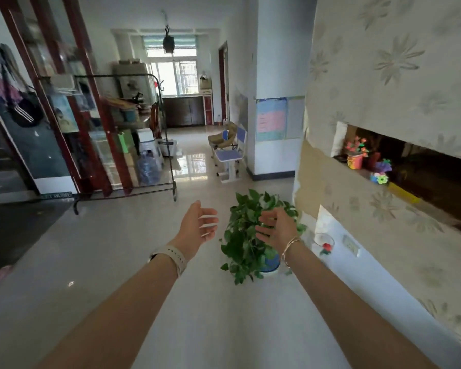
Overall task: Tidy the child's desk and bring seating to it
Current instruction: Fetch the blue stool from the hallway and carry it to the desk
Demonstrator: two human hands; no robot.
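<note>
Two bare forearms nearest, stretched forward over pale glossy floor tiles [96,251]. Left hand [197,227], with a light watch strap [174,258] at the wrist, held empty, fingers relaxed and slightly spread, palm turned inward. Right hand [276,227], with thin bangles [290,247] at the wrist, likewise empty, fingers loose and palm facing the left one. Nothing touched by either.

Just beyond and below the right hand, a leafy green potted plant [246,241] in a blue and white pot, standing on the floor beside the wall. Close by on the right, a small glass bowl with a red flower [324,245] on a white ledge, under floral wallpaper [389,62]. Higher in the same wall, a dark recess with colourful toy flowers [357,153].

Farther off, well apart from both hands, a child's blue and white desk and chair [230,155] set against a white pillar, with a tan folding chair [221,137] right behind. On the pillar, a coloured poster [270,119]. On the left, a black clothes rack [123,139] before a red-framed cabinet, with a water jug [148,166] and boxes at its base. Bright window [175,75] at the far end of the room.
</note>
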